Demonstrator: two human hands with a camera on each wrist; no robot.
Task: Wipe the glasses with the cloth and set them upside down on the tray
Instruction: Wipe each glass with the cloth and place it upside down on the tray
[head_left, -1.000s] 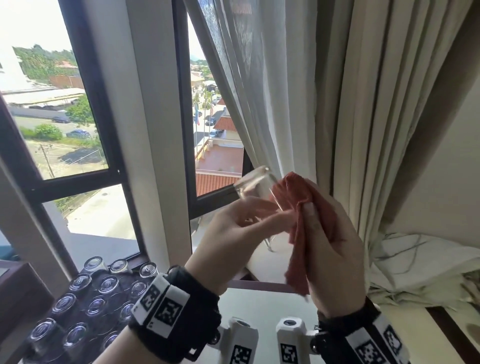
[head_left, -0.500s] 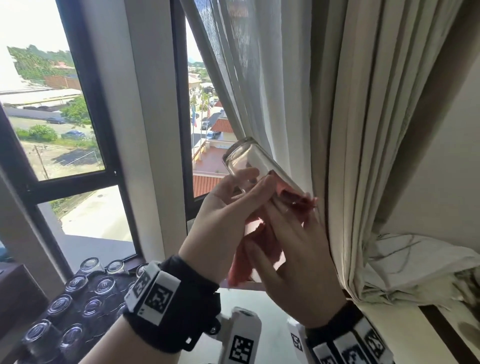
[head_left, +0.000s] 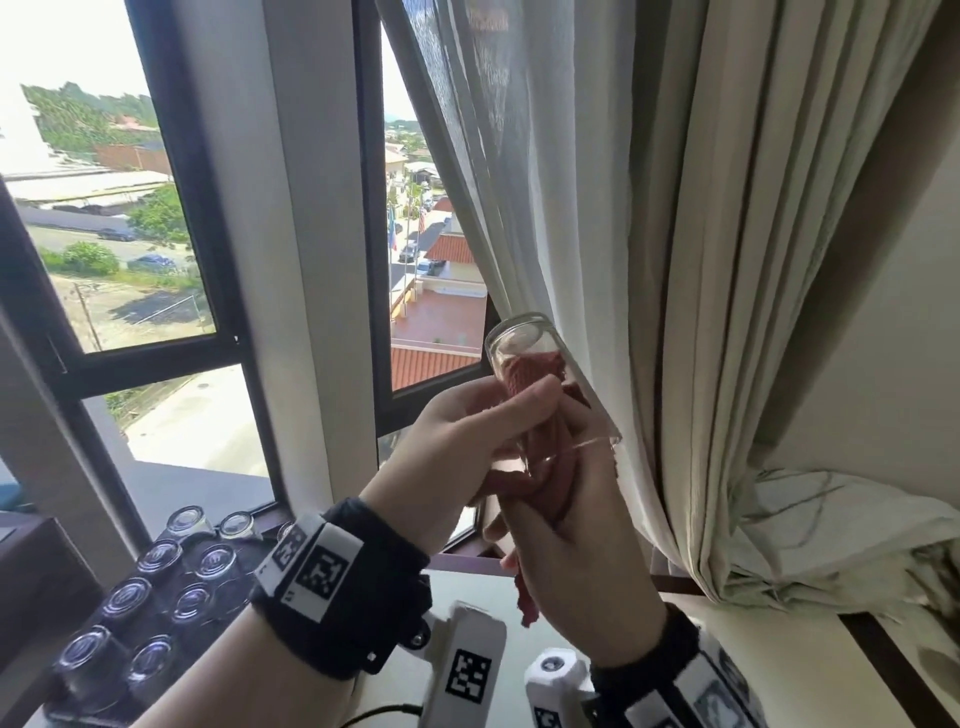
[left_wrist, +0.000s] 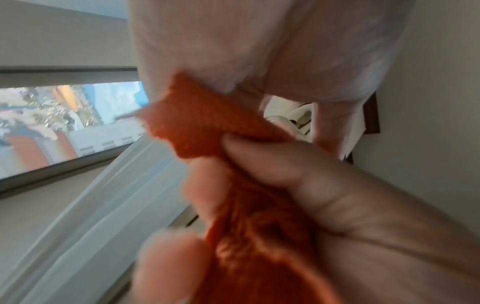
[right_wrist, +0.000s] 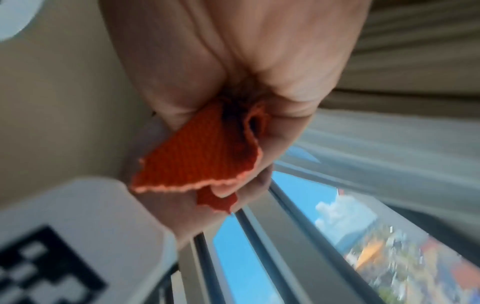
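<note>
Wiping 1 glass by the window

My left hand (head_left: 457, 441) grips the tilted glass (head_left: 545, 384), base up; my right hand (head_left: 582, 561) has its fingers (head_left: 576, 415) curled, pushing the red cloth (head_left: 535, 371) inside. Upturned glasses (head_left: 156, 597) sit lower left.

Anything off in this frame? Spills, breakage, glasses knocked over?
Nothing stands out. The glass looks intact, held up with the red cloth stuffed inside; the glasses on the tray stand upside down in rows, none tipped.
</note>
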